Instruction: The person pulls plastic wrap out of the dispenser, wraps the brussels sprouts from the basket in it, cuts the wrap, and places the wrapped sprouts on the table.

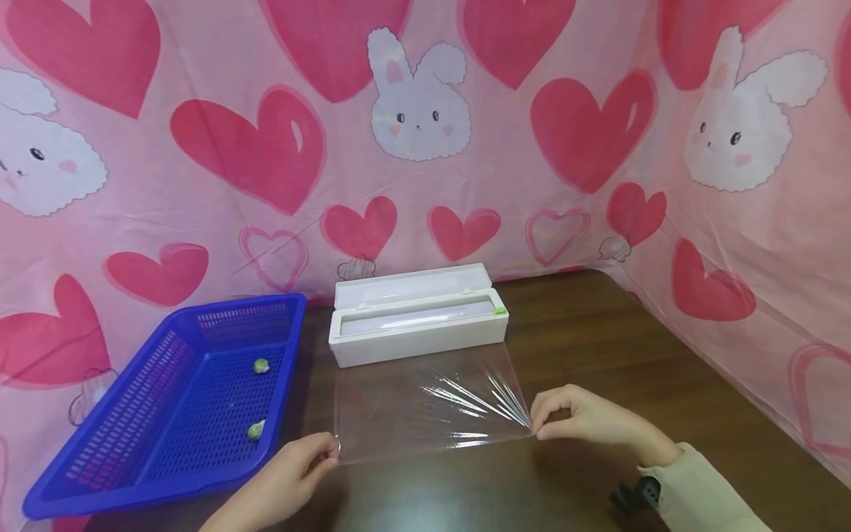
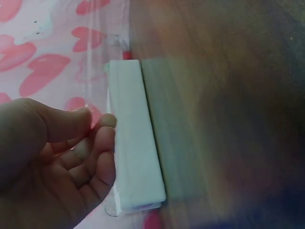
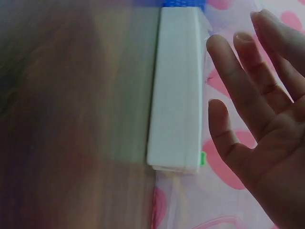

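A sheet of clear plastic wrap (image 1: 399, 414) stretches from a white wrap dispenser (image 1: 419, 343) toward the front of the table. My left hand (image 1: 295, 473) pinches its near left corner between thumb and curled fingers. At the near right corner my right hand (image 1: 581, 421) pinches the film, and shiny creases fan out from there. In the right wrist view the other fingers (image 3: 238, 76) of that hand spread away from the pinch. The dispenser's lid (image 1: 412, 287) stands raised at the back, with the roll (image 1: 415, 318) showing inside. A green tab (image 1: 500, 311) sits at its right end.
A blue plastic basket (image 1: 166, 484) stands on the left, holding two small green-and-white pieces (image 1: 261, 366). The brown wooden table (image 1: 572, 318) meets a pink cloth backdrop (image 1: 279, 44) with hearts and rabbits behind and to the right. A black strap (image 1: 634, 496) hangs at the right sleeve.
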Demonstrator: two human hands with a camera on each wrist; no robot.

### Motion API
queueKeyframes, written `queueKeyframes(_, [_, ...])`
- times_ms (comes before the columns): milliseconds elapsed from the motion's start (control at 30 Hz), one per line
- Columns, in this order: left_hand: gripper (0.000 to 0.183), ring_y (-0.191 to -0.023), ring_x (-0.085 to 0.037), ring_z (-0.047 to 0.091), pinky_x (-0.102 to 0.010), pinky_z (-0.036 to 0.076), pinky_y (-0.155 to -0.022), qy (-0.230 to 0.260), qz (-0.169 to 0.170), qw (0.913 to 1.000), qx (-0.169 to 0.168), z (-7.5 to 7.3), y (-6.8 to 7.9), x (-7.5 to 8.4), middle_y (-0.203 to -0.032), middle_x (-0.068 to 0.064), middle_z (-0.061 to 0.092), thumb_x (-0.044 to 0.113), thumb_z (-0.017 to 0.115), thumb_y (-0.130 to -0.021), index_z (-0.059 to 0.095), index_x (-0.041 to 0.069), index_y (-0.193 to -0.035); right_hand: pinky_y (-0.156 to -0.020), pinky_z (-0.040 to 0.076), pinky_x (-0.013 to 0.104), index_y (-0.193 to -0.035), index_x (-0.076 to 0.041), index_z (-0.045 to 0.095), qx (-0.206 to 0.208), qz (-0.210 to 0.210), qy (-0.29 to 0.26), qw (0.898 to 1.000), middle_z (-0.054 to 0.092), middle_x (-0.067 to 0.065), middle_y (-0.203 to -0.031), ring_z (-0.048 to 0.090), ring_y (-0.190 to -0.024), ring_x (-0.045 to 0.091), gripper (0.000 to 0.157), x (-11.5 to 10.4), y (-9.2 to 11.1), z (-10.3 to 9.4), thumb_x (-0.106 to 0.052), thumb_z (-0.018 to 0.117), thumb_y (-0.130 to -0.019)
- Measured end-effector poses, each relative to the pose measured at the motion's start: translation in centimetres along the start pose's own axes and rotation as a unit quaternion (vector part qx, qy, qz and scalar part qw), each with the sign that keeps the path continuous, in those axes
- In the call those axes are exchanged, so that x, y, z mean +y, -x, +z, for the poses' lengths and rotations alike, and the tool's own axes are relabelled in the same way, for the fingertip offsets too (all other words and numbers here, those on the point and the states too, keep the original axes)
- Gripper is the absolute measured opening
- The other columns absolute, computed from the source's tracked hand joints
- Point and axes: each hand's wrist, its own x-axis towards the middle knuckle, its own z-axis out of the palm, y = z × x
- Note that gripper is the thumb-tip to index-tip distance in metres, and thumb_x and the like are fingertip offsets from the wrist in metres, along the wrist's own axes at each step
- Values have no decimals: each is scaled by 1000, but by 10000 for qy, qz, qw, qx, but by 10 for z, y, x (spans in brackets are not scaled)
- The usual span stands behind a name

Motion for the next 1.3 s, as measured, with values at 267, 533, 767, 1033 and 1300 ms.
queueKeyframes(267, [23, -65, 1, 44, -21, 41, -53, 209, -216, 9968, -742, 10, -3, -9, -74, 15, 43, 0, 61, -84, 48, 17, -75, -78, 46, 29, -86, -8, 67, -319, 159, 620, 9974, 65, -4, -85, 59, -82, 9, 7, 8, 1, 5, -2, 64, -84])
queueKeyframes(533, [25, -63, -1, 41, -24, 38, -56, -332, -688, 9898, -1204, 22, -9, -10, -70, 16, 41, 2, 63, -82, 48, 18, -70, -66, 47, 23, -77, -12, 68, -583, 606, 1610, 9834, 62, -14, -76, 53, -71, -3, 7, 14, -7, 17, -6, 68, -81])
queueKeyframes(767, [23, -59, -2, 39, -24, 36, -52, -509, -789, 9872, -1291, 28, -12, -8, -66, 15, 40, 1, 64, -79, 50, 16, -69, -58, 45, 19, -80, -11, 66, -598, 1005, 1646, 9794, 59, -14, -74, 51, -66, -3, 7, 18, -12, 22, -5, 67, -82])
queueKeyframes(1033, [13, -56, -2, 41, -25, 36, -49, -320, -1156, 9830, -1388, 27, -15, -6, -65, 13, 45, 14, 64, -84, 54, 13, -77, -53, 43, 18, -75, -9, 65, -425, 1377, 1569, 9770, 57, -11, -61, 49, -56, -3, 16, 19, -19, 23, -9, 58, -90])
queueKeyframes(1300, [3, -59, -6, 52, -30, 44, -53, -468, -1478, 9817, -1104, 32, -19, -10, -66, 6, 58, 3, 62, -83, 64, 3, -86, -51, 42, 18, -73, -13, 60, -352, 1715, 1781, 9683, 52, -14, -61, 46, -54, -3, 17, 18, -22, 30, 1, 66, -79])
